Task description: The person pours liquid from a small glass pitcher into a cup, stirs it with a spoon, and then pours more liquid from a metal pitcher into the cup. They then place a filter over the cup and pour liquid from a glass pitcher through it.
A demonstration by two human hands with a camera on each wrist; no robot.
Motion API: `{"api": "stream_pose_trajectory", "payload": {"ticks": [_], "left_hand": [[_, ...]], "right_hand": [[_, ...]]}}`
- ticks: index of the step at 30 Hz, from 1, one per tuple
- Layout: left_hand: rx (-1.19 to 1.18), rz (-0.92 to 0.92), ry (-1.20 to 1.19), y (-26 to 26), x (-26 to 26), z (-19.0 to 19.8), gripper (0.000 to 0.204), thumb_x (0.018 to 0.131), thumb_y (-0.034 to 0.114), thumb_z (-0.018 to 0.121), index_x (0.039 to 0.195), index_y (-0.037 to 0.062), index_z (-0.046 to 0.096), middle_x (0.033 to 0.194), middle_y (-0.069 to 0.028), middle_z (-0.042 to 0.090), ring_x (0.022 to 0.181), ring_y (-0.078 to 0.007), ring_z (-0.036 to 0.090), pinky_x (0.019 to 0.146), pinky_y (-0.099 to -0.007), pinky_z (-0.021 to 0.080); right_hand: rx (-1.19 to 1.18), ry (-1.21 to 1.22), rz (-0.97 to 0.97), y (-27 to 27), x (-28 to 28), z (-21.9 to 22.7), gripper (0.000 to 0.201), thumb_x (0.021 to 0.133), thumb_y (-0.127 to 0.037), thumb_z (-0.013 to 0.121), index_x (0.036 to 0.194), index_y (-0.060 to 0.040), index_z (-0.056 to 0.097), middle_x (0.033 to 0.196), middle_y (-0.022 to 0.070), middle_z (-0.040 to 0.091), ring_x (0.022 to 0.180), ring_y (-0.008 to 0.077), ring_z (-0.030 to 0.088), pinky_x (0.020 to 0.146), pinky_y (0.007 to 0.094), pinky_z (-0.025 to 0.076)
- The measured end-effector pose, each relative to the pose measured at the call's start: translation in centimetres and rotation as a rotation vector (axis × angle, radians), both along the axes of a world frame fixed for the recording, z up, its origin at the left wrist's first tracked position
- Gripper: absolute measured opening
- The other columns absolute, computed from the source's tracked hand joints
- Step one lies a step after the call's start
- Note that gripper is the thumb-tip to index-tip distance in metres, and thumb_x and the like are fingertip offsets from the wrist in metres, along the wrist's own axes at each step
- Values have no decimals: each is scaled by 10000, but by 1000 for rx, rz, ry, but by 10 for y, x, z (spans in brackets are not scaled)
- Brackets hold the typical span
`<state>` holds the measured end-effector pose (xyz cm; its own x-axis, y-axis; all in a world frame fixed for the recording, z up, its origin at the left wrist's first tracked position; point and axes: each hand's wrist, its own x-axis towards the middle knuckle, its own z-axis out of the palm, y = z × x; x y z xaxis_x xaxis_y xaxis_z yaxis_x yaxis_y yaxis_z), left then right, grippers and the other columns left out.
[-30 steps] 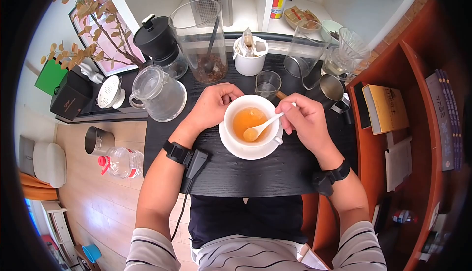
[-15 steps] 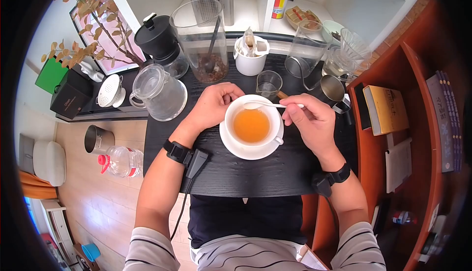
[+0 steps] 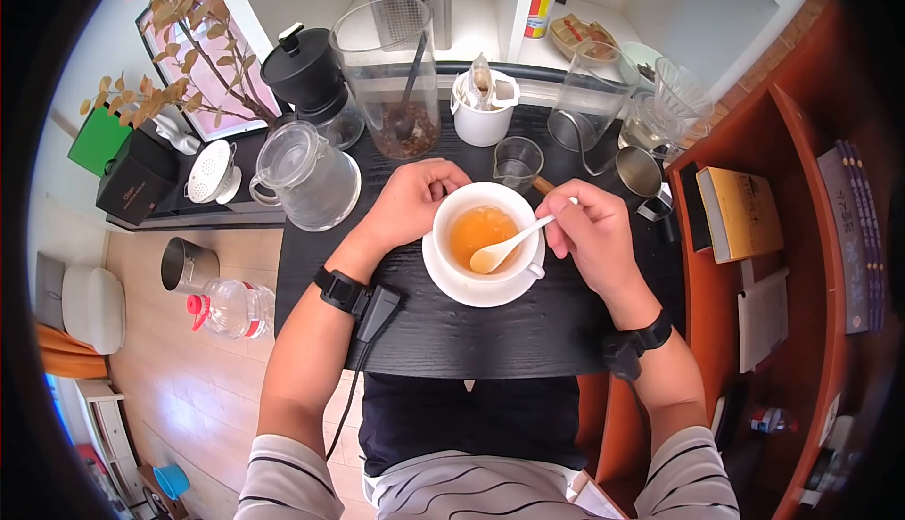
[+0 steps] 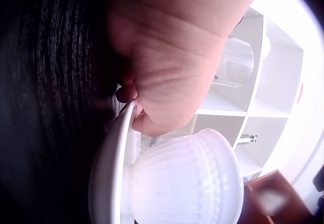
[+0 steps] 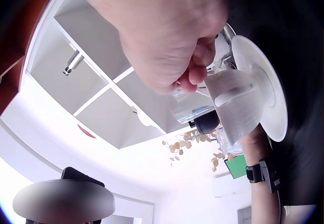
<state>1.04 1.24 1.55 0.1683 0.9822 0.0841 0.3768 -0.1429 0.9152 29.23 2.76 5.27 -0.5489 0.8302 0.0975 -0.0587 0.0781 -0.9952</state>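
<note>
Spoon (image 3: pixel 495 255) had swung from the cup's (image 3: pixel 457 209) far rim down to the amber liquid (image 3: pixel 479 226), back at work there; the right hand (image 3: pixel 596 237) pinched its handle; the left hand (image 3: pixel 413 201) pinched the saucer (image 3: pixel 471 296) beneath.

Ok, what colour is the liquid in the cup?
Amber-orange liquid, seen best in the head view.

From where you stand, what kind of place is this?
Probably a home coffee or tea corner: there's a black hand grinder, a glass dripper and a white teacup on its saucer.
</note>
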Motion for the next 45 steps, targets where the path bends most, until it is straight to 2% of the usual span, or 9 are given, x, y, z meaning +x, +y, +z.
{"api": "stream_pose_trajectory", "payload": {"ticks": [2,9,14,21,24,32,36,40,45], "left_hand": [[3,0,6,0,0,-1,182,898,84,824,1056,21,760,885,34,734,754,-1,591,677,-198,494],[9,-7,-2,1,-1,-2,181,904,85,822,1057,13,758,894,29,737,762,-4,598,681,-198,498],[0,-7,-8,0,0,0,192,901,98,831,1057,12,759,902,28,738,761,-5,596,682,-200,500],[4,7,14,-1,0,2,193,894,105,836,1051,18,763,886,39,725,752,-3,580,673,-199,487],[1,9,4,-1,1,2,187,891,104,837,1044,24,766,875,47,716,747,-1,568,665,-197,476],[14,-3,-30,1,-1,-4,170,894,94,831,1037,28,768,875,47,716,751,2,572,661,-192,468],[12,-1,-33,0,-1,-4,168,895,95,832,1038,34,769,876,48,716,746,4,564,656,-192,463],[22,-5,-22,0,-1,-2,180,889,111,842,1039,42,773,868,52,711,716,3,523,633,-197,436],[33,4,-57,0,0,-2,169,873,118,833,1018,49,783,832,43,686,691,-15,525,620,-212,443]], "right_hand": [[-90,146,-24,0,0,-2,218,1075,-186,645,1040,9,737,773,26,693,636,52,606,565,208,485],[-5,129,51,-10,-4,4,169,1076,-102,641,1121,27,740,808,34,701,697,70,643,629,221,533],[350,119,-9,-9,-7,2,153,1037,-44,684,1154,10,768,873,43,705,774,81,657,675,228,535],[505,-70,-152,-4,-1,1,122,1011,-47,717,1104,9,773,861,19,698,746,59,628,641,218,490],[465,-88,-119,-8,-4,-1,101,1024,-64,708,1071,8,762,841,5,698,708,49,604,622,212,473],[-74,65,4,-3,-5,-3,276,1112,-244,608,1063,-7,740,773,13,666,655,57,572,585,210,451],[-77,144,-17,-2,-3,4,290,1114,-258,607,1063,1,728,742,10,642,645,63,560,568,211,424],[38,247,-14,6,6,-1,320,1120,-281,596,1053,4,724,755,10,639,647,66,545,564,207,375],[375,180,-100,2,3,2,241,1086,-194,652,1057,25,750,882,43,664,713,79,589,608,217,428]]}}
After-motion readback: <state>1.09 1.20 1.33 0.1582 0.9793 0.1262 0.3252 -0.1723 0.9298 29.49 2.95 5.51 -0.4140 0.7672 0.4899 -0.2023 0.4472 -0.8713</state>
